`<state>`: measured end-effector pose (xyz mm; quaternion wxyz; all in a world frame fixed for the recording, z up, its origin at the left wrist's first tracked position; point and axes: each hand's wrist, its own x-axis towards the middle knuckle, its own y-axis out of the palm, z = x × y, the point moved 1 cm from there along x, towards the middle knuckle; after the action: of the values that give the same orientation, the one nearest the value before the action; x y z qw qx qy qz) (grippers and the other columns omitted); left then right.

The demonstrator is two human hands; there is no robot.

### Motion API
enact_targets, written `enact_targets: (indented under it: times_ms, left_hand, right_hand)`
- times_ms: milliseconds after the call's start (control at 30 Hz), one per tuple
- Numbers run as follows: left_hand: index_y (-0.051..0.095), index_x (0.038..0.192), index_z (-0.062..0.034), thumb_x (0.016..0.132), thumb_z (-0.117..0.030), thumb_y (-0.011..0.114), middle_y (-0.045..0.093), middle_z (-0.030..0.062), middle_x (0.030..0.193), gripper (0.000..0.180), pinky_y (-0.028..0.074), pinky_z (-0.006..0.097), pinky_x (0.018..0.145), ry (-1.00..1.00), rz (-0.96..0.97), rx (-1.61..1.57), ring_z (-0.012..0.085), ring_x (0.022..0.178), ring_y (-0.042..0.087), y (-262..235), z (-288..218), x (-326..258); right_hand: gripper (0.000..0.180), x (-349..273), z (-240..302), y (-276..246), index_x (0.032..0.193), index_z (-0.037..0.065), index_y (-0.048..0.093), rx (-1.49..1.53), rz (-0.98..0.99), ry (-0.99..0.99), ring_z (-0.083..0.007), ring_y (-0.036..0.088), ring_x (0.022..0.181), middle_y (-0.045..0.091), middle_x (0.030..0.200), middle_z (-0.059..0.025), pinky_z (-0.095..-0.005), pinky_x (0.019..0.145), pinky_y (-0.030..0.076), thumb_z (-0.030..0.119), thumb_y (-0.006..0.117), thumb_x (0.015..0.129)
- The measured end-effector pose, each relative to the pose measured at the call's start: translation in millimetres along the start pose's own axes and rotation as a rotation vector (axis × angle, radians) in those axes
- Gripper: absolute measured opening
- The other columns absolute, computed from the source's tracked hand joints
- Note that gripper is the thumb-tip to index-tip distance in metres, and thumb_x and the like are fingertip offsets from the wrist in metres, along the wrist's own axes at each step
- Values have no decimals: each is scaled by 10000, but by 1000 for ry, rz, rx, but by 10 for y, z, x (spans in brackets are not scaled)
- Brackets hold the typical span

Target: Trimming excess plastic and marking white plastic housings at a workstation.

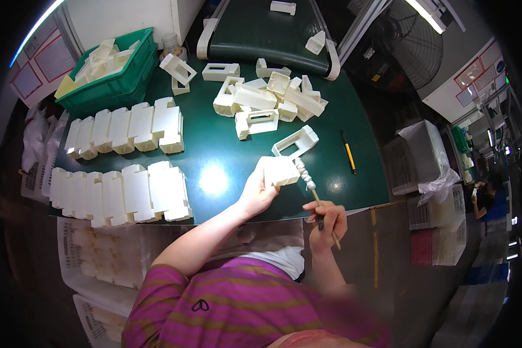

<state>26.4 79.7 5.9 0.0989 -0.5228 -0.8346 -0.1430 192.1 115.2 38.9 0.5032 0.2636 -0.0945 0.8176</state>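
Note:
My left hand (257,191) is closed around a white plastic housing (281,171), raised over the near edge of the green table. Between the fingers of my right hand (329,223) is a thin wooden stick (315,197), its far end wound with knotted white material (304,173). That wrapped end is beside the housing; whether they touch I cannot tell. A small dark object (321,223) also shows at my right fingers, its kind unclear. Just beyond the housing lies a white plastic frame (296,141) with a rectangular opening.
Loose white parts (255,95) are heaped mid-table. Two rows of similar parts (119,129) stand at left, before a filled green crate (113,78). A yellow-and-black pen-like tool (349,152) lies at right. Beyond is a conveyor belt (261,29); plastic baskets (438,217) stand beside the table.

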Motion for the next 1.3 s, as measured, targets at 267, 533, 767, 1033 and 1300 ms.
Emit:
enact_targets:
  times_ms: [267,533,767,1033,1300]
  left_hand:
    - [435,1089,-15,712,38,437,514,107,933,380,434,274,747,208,-55,73,176,833,517,-61,10,-7]
    - [472,1066,-15,693,49,444,529,110,975,379,399,265,850,65,-74,-126,185,926,529,-84,106,-35]
    - [489,1085,-22,717,23,425,562,84,964,376,409,266,839,24,156,-171,161,926,537,-15,59,-27]
    - [570,985,-9,777,-19,467,606,80,865,232,454,279,760,39,91,-65,157,809,584,-17,-10,-28]
    - [608,903,-15,694,-28,565,602,135,838,214,480,311,668,376,64,380,304,741,599,-12,-173,-64]
  right_hand:
    - [241,76,-119,-66,817,28,458,9,-118,250,-85,441,509,607,740,-179,-171,507,367,193,351,957]
    - [257,113,21,42,750,45,455,-41,-60,223,-86,422,478,609,713,-173,-171,468,340,186,367,945]
    - [277,260,-7,-51,693,56,426,287,-153,287,-137,460,436,533,576,-122,-206,391,322,185,384,935]
    - [358,253,74,-136,626,80,412,478,-21,402,-147,397,368,477,486,-119,-230,385,310,238,351,941]
    - [344,194,100,150,692,37,441,188,-34,271,-123,479,457,500,596,-87,-190,408,330,241,368,959]
